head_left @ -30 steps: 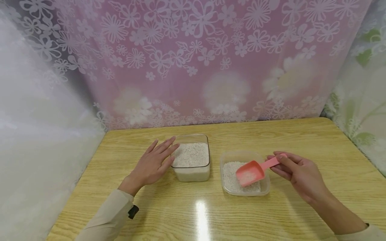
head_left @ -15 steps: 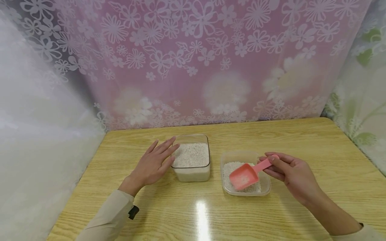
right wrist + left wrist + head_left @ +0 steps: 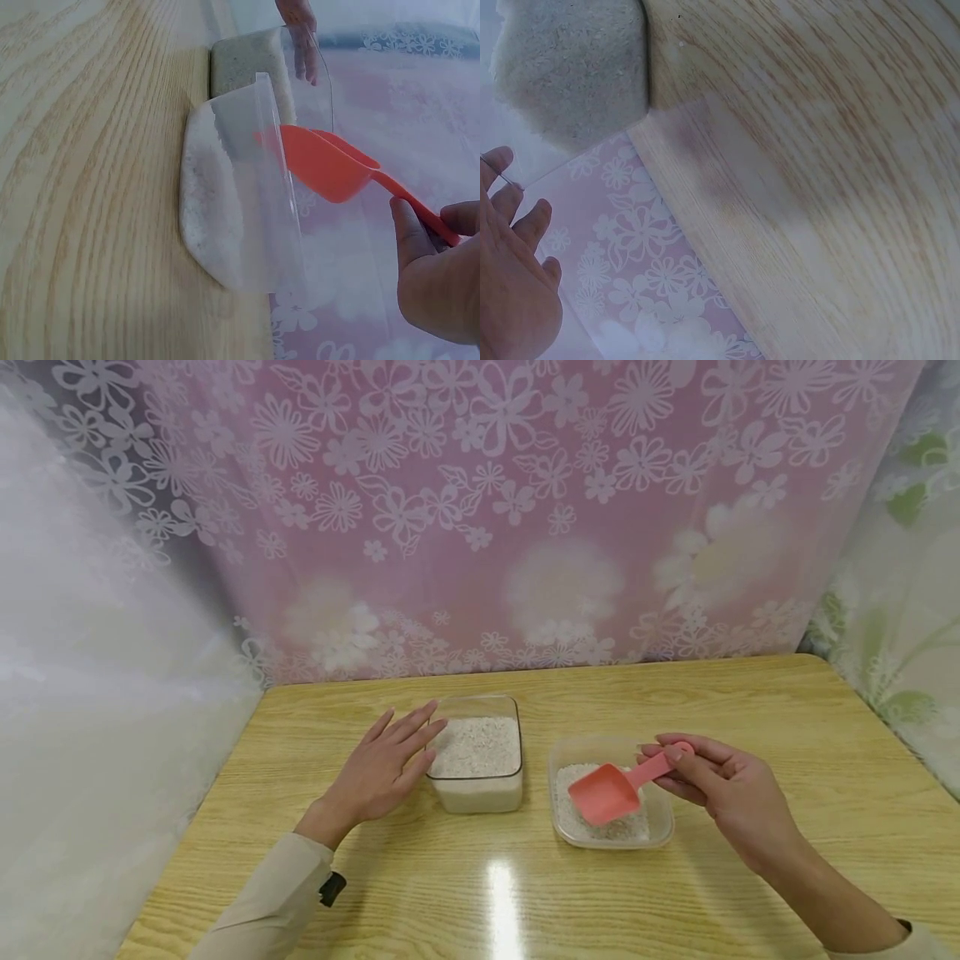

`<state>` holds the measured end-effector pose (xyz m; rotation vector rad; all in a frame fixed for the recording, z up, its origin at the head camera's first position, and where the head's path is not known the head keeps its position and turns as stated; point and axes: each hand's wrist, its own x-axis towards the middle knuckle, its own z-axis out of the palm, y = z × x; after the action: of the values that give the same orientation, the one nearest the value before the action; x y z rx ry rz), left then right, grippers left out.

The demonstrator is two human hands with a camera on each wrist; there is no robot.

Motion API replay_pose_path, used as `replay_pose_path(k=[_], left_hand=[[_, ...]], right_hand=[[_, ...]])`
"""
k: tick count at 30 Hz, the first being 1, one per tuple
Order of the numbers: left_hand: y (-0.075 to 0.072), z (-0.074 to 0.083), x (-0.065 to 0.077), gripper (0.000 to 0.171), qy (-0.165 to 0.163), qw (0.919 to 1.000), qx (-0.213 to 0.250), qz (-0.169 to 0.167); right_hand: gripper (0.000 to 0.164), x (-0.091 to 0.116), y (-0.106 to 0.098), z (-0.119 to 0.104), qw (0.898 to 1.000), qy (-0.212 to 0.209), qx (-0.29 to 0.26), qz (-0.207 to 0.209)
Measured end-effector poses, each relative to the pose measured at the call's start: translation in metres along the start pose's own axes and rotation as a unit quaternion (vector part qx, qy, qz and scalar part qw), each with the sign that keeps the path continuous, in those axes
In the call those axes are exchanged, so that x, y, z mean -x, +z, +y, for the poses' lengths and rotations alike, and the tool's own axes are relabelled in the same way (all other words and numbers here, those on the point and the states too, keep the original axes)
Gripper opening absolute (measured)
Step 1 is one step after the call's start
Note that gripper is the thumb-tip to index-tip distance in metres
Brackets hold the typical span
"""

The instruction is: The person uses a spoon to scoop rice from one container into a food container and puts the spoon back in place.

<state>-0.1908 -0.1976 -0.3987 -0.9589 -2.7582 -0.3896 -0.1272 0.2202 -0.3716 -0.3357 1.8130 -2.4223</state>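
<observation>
My right hand [image 3: 738, 797] pinches the handle of a pink-red scoop [image 3: 604, 795]. In the head view the scoop's bowl looks bare inside and lies over a low, clear plastic container [image 3: 660, 827] with rice [image 3: 577, 777] in it. The right wrist view has the scoop [image 3: 322, 161] tilted, its lip just inside the container's rim [image 3: 289, 195]. To the left stands a taller clear container [image 3: 483, 793], filled with rice [image 3: 480, 745] to below its dark rim. My left hand [image 3: 381, 772] rests its spread, fairly straight fingers on that container's left rim.
Both containers stand side by side on a wood-grain table [image 3: 420, 893], a narrow gap between them. Behind the table's far edge hangs a pink curtain [image 3: 450, 527] with white flowers. Pale sheeting [image 3: 97, 718] hangs at the left, a leaf-patterned one [image 3: 900, 635] at the right.
The scoop has moved left over the low container and tipped, and the rice that lay in its bowl is gone. My left hand has stayed in place on the taller container.
</observation>
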Motion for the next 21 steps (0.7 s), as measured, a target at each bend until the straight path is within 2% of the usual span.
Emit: replay_pose_path(k=[6, 11, 15, 18, 21], left_hand=[[-0.001, -0.001, 0.001, 0.047, 0.004, 1.0, 0.002, 0.004], [-0.001, -0.001, 0.003, 0.047, 0.003, 1.0, 0.002, 0.005], [-0.001, 0.0, 0.002, 0.048, 0.001, 1.0, 0.002, 0.0], [0.0, 0.0, 0.002, 0.049, -0.001, 1.0, 0.003, -0.003], [-0.001, 0.0, 0.001, 0.049, 0.0, 1.0, 0.003, -0.001]], right_hand=[[0.028, 0.0, 0.003, -0.005, 0.999, -0.031, 0.025, -0.001], [0.027, -0.003, 0.001, -0.012, 0.999, -0.032, 0.003, 0.016], [0.027, -0.005, -0.003, -0.019, 0.997, -0.03, -0.066, 0.017], [0.029, -0.007, -0.007, -0.023, 0.991, -0.029, -0.129, 0.005], [0.028, -0.009, -0.008, -0.027, 0.985, -0.028, -0.168, 0.01]])
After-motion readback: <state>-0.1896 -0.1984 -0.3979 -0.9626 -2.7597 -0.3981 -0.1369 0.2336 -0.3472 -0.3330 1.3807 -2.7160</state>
